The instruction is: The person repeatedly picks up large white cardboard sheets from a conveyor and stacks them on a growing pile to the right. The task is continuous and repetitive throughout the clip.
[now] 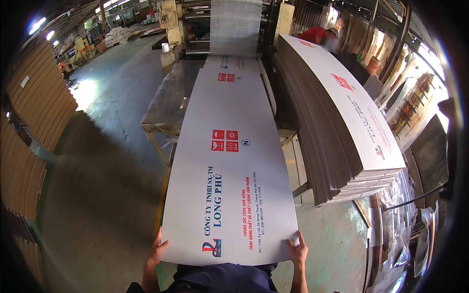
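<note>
A long white cardboard sheet, printed with red symbols and blue and red lettering, stretches from my body to the machine. Its near end is between my two hands, close against my dark clothing. At the near left corner my left hand grips the edge, thumb on top. My right hand has hold of the near right edge, its thumb also over the printed face. The fingers beneath the sheet are hidden. The sheet's far end lies at the printing machine, below its rollers.
At the right stands a tall stack of similar printed sheets. Brown cardboard piles rise at the left. A metal table stands left of the sheet. Beyond the stack, a person in red is bent over. Plastic wrap lies at the lower right.
</note>
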The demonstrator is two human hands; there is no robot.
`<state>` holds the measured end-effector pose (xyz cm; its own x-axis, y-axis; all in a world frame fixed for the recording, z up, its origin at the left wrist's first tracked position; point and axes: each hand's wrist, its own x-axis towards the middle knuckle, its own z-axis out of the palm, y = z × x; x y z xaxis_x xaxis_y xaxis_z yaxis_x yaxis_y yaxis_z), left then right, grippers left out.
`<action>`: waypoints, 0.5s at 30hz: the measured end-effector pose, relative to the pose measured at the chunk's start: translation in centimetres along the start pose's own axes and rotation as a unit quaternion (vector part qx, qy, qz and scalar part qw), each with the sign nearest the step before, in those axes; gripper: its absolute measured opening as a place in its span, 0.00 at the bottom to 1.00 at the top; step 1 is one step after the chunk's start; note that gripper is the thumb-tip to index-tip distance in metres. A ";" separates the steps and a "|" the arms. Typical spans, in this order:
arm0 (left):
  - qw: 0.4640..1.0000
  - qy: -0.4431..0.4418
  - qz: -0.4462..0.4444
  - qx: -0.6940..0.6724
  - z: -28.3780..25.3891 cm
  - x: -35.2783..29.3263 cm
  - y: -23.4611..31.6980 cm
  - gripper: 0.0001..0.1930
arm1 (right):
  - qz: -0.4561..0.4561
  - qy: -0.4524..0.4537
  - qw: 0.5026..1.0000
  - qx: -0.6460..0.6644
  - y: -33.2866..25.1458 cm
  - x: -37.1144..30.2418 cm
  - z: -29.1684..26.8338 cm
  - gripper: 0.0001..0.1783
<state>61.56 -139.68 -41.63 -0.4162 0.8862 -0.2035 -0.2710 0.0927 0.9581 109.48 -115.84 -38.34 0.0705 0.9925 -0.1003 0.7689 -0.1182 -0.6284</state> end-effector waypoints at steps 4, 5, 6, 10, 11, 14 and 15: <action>0.999 0.032 -0.019 -0.039 0.1 1.5 -0.8 0.36 | -0.005 0.015 1.000 -0.014 -0.9 0.0 0.1 0.39; 0.998 0.031 -0.010 -0.046 0.1 2.6 -0.8 0.36 | -0.019 0.024 0.999 -0.019 -1.6 0.7 0.3 0.38; 0.999 0.030 0.003 -0.039 -0.1 4.0 -0.5 0.35 | -0.025 0.029 0.999 -0.030 -2.4 1.6 0.6 0.38; 1.000 0.021 0.005 -0.014 0.0 10.8 0.9 0.35 | -0.029 0.040 0.997 -0.055 -6.3 7.0 1.7 0.37; 1.000 0.023 -0.001 -0.005 0.0 12.2 1.2 0.35 | -0.003 0.020 0.998 -0.057 -7.3 8.7 1.9 0.37; 0.999 0.014 0.019 -0.037 0.0 17.0 1.6 0.35 | -0.018 0.037 0.998 -0.054 -9.5 12.7 2.8 0.35; 0.998 0.043 -0.042 -0.005 -0.1 18.2 1.7 0.35 | -0.004 0.023 0.998 -0.050 -10.0 14.1 3.3 0.35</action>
<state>53.41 -123.40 -43.74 -0.4654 0.8328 -0.2996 -0.3158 0.1600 0.9352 100.68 -100.81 -36.02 0.0914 0.9941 -0.0577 0.8295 -0.1081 -0.5479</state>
